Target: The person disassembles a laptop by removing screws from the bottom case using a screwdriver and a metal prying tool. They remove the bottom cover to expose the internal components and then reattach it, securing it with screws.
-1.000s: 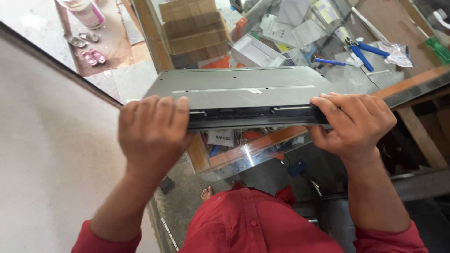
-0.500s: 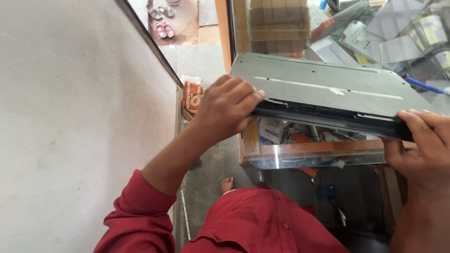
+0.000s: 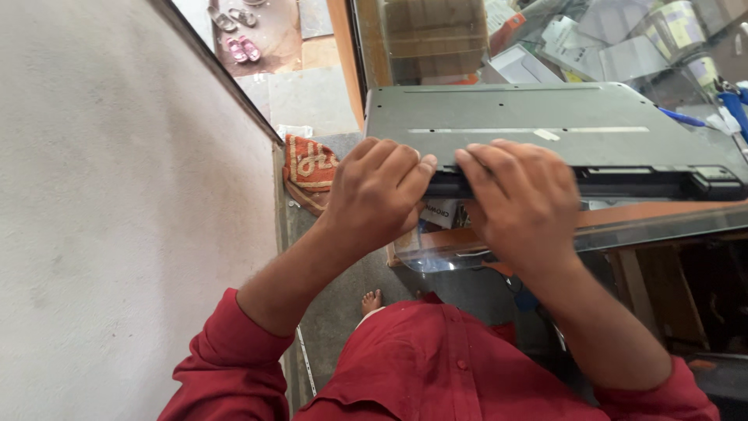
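A grey laptop point(image 3: 545, 125) lies upside down on a glass counter top point(image 3: 662, 226), its dark near edge facing me. My left hand point(image 3: 378, 191) grips that near edge at the left part, fingers curled over the top. My right hand point(image 3: 518, 199) sits right beside it, fingers pressed on the same dark edge strip, the fingertips of both hands almost touching. My red sleeves and shirt fill the bottom of the view.
A pale wall point(image 3: 117, 195) rises on the left. An orange patterned cloth point(image 3: 308, 168) lies on the floor by the counter's corner. A cardboard box point(image 3: 436, 35), papers and blue-handled tools point(image 3: 728, 101) lie beyond the laptop. Sandals point(image 3: 238, 31) sit on the floor at the far left.
My right hand has slid left along the laptop's near edge from its right end and now sits beside my left hand. The view has swung a little to the left.
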The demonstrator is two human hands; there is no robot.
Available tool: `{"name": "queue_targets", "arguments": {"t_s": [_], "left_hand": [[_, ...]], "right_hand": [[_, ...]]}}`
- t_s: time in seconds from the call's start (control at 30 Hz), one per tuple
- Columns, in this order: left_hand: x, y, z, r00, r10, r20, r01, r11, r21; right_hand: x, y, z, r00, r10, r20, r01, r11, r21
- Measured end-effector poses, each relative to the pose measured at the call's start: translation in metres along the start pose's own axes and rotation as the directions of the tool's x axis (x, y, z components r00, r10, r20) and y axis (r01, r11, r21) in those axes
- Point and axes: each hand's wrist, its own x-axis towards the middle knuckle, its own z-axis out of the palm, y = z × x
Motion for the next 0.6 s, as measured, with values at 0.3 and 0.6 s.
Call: {"name": "queue_targets", "arguments": {"t_s": [0.3, 0.6], "left_hand": [[0.008, -0.008, -0.015, 0.999, 0.027, 0.019, -0.027, 0.999, -0.028], [-0.014, -0.022, -0.003, 0.999, 0.035, 0.004, -0.034, 0.992, -0.122]], "right_hand": [[0.012, -0.004, 0.015, 0.987, -0.085, -0.134, 0.078, 0.995, -0.057], [-0.001, 0.0, 0.032, 0.977, -0.124, -0.171, 0.106, 0.988, -0.11]]}}
